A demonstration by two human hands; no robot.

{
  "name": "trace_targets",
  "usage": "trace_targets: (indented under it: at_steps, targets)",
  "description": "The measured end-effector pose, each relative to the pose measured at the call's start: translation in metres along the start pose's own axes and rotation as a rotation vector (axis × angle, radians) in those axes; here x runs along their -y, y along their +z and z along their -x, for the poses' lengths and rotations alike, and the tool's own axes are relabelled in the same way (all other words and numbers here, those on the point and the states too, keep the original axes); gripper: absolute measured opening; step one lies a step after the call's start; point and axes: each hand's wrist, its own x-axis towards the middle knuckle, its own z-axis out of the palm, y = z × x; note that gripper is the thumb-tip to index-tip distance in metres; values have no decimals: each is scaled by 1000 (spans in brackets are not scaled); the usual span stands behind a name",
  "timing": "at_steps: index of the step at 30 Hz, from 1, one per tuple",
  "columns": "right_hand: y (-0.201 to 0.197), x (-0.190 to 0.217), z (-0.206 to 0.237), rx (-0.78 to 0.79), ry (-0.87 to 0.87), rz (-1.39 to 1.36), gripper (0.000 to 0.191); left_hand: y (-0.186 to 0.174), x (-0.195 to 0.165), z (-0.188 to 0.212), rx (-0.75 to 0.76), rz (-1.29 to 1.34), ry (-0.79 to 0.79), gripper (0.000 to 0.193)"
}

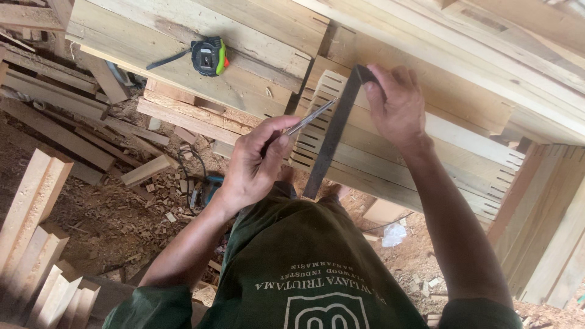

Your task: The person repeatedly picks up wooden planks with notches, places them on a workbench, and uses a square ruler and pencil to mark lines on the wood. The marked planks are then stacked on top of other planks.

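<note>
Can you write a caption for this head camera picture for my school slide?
Left hand draws a slim metal marking tool along a dark metal square that the right hand presses on slotted pale wooden boards.

No packages, labels, signs, screens.

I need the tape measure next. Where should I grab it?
Take the tape measure by its chunky black-and-green case, coming down from above with fingers across its two side edges. It lies flat on the plank with free space around it. The thin black strap trailing left is probably a poorer hold.
</note>
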Motion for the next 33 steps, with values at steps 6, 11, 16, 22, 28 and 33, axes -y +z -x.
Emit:
trace_targets:
  at_steps: [6,11,16,22,28,33]
  targets:
    - [0,-1,0,-6,-5,-15,27,7,10,-26,31,-164,116,29]
    - [3,-2,0,11,47,-38,24,12,17,-36,4,-295,224,25]
    - [2,-2,0,23,-26,50,26,18,24,-53,-54,-527,347,22]
    - [6,0,-7,-18,-99,162,45,24,31,-75,-20,-752,352,15]
    - [6,2,-10,-58,-126,210,53,31,31,-101,76,-951,429,21]
    - [5,0,-9,-65,-128,238,51,29,8,-103,246,-979,446,19]
